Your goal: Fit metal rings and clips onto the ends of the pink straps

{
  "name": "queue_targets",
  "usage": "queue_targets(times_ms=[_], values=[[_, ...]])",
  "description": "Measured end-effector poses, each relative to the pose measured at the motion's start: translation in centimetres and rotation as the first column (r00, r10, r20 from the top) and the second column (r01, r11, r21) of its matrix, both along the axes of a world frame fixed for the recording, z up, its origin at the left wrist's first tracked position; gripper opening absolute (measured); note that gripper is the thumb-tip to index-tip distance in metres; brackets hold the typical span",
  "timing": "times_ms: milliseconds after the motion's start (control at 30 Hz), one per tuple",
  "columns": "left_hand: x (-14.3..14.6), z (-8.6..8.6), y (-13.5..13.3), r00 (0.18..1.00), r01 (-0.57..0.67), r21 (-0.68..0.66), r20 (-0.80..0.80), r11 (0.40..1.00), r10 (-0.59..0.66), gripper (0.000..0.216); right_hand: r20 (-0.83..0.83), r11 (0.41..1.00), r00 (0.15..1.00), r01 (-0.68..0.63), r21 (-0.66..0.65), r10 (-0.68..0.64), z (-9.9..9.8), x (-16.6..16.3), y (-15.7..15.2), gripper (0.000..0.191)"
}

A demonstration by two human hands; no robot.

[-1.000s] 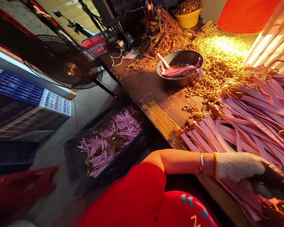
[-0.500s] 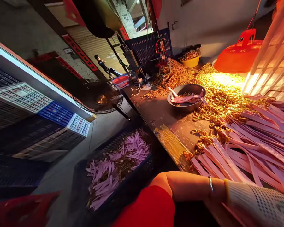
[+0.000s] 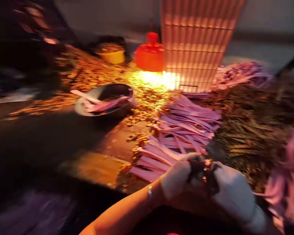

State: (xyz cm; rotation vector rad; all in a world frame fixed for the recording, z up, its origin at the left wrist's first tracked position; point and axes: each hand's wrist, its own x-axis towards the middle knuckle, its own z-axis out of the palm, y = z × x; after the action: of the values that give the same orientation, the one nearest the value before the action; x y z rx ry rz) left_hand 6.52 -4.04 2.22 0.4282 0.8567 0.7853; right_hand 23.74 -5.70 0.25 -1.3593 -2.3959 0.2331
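The view is smeared by motion. Both my hands wear white knit gloves with dark fingertips. My left hand (image 3: 178,178) and my right hand (image 3: 231,192) meet at the table's near edge, fingers pinched together around a small gold piece (image 3: 207,164) I cannot make out. Just beyond them lies a pile of pink straps (image 3: 183,130). Loose gold rings (image 3: 142,114) are scattered past the straps.
A metal bowl (image 3: 88,109) with pink straps in it stands at centre left. A red lamp (image 3: 149,54) shines at the back beside a yellow tub (image 3: 114,55) and a white slatted crate (image 3: 196,42). More gold hardware (image 3: 254,124) covers the right.
The camera has swung right and back to the table. My right hand has come into view and joined my left hand, which was alone on the straps.
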Motion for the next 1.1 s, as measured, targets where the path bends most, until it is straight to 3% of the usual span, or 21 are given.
queue_targets(times_ms=[133, 200, 267, 333, 400, 500, 567, 700, 833, 1033, 1100], values=[[0.0, -0.7, 1.4, 0.988, 0.11, 0.089, -0.117, 0.99, -0.1, 0.03, -0.019, 0.982, 0.989, 0.142, -0.127, -0.145, -0.4, 0.7, 0.3, 0.015], [-0.5, -1.1, 2.5, 0.957, 0.209, 0.156, -0.234, 0.965, -0.169, 0.028, -0.095, 0.986, 0.982, 0.158, -0.057, -0.163, -0.5, 0.6, 0.9, 0.021], [-1.5, -1.1, 4.3, 0.861, 0.357, 0.332, -0.48, 0.873, -0.169, 0.024, -0.151, 0.985, 0.976, 0.167, 0.042, -0.159, -0.8, 0.6, 1.3, 0.029], [-2.5, -0.7, 7.1, 0.685, 0.515, 0.498, -0.728, 0.698, 0.014, 0.02, -0.128, 0.977, 0.974, 0.197, 0.082, -0.185, -1.4, 0.5, 1.3, 0.029], [-3.2, -0.1, 10.5, 0.491, 0.622, 0.549, -0.829, 0.559, 0.268, 0.02, -0.034, 0.972, 0.975, 0.22, 0.082, -0.218, -2.4, 0.2, 1.2, 0.024], [-2.9, 0.2, 15.3, 0.273, 0.715, 0.483, -0.858, 0.505, 0.434, 0.034, 0.094, 0.97, 0.969, 0.221, 0.099, -0.23, -3.7, -0.4, 1.0, 0.021], [-2.0, -0.2, 17.2, 0.233, 0.75, 0.433, -0.88, 0.501, 0.413, 0.037, 0.12, 0.971, 0.966, 0.216, 0.106, -0.228, -4.2, -0.5, 0.9, 0.025], [-0.4, -2.1, 17.5, 0.281, 0.738, 0.421, -0.903, 0.528, 0.326, 0.027, 0.153, 0.97, 0.963, 0.203, 0.135, -0.222, -4.5, -0.3, 0.9, 0.024], [-0.6, -3.2, 16.5, 0.447, 0.625, 0.518, -0.851, 0.584, 0.277, 0.014, 0.168, 0.968, 0.958, 0.212, 0.135, -0.233, -4.7, -0.3, 0.9, 0.019], [-3.3, -0.9, 17.7, 0.792, 0.32, 0.615, -0.591, 0.721, 0.153, 0.032, 0.083, 0.971, 0.968, 0.23, 0.065, -0.235, -4.5, -0.6, 1.0, 0.016], [-4.2, 0.0, 18.3, 0.917, 0.208, 0.576, -0.396, 0.79, 0.047, 0.035, 0.084, 0.971, 0.968, 0.233, 0.051, -0.236, -4.3, -0.6, 1.0, 0.015]])
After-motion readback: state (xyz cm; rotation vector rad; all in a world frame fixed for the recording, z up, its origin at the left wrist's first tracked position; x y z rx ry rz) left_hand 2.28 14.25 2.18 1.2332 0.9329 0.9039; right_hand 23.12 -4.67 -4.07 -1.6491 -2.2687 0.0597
